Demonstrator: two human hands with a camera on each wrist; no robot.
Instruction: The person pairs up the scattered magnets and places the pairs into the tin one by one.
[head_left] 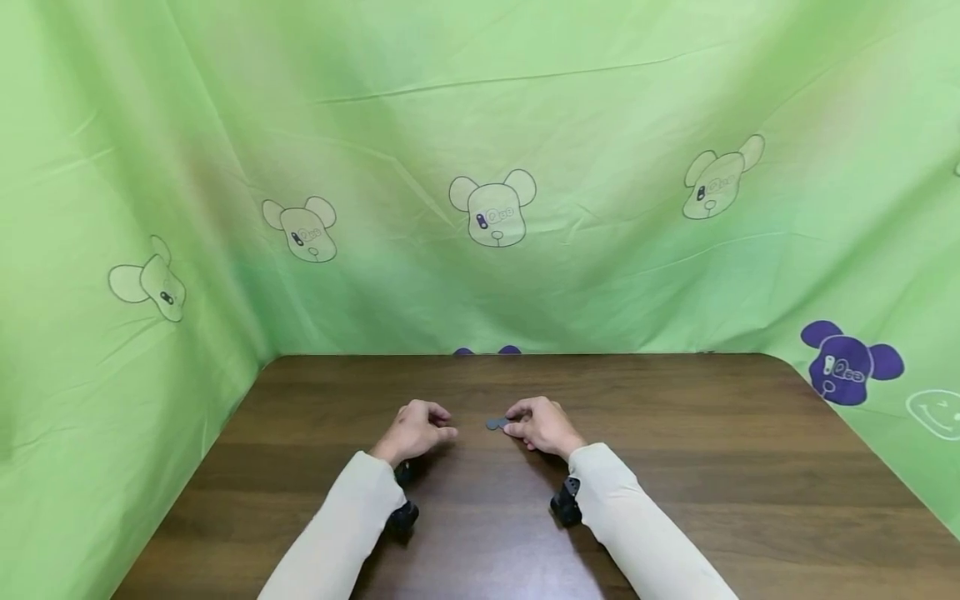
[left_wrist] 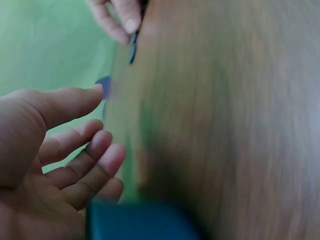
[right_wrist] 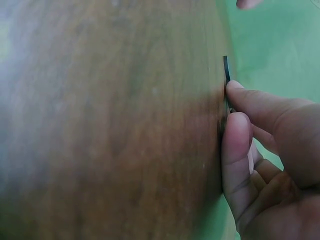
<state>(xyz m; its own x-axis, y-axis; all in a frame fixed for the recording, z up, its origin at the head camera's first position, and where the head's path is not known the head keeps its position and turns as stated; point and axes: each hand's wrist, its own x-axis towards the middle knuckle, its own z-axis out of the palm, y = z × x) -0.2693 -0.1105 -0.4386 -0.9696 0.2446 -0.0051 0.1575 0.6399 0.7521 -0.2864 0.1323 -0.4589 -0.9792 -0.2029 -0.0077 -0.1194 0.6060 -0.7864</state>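
A small, thin, flat dark grey piece with a rounded end (head_left: 492,424) lies at the middle of the wooden table (head_left: 480,492). My right hand (head_left: 543,427) is at its right side, pinching it between thumb and index finger, which hide part of it. Seen edge-on in the right wrist view, the grey piece (right_wrist: 226,69) sticks out past the thumb, close to the tabletop. What exactly it is cannot be told. My left hand (head_left: 417,427) hovers to the left of the piece, holding nothing, its fingers relaxed and apart from the thumb.
Green cloth (head_left: 480,283) printed with bear faces hangs behind the table and along both sides. Each wrist carries a dark camera mount, such as the right wrist camera (head_left: 566,502). The brown tabletop extends around both hands.
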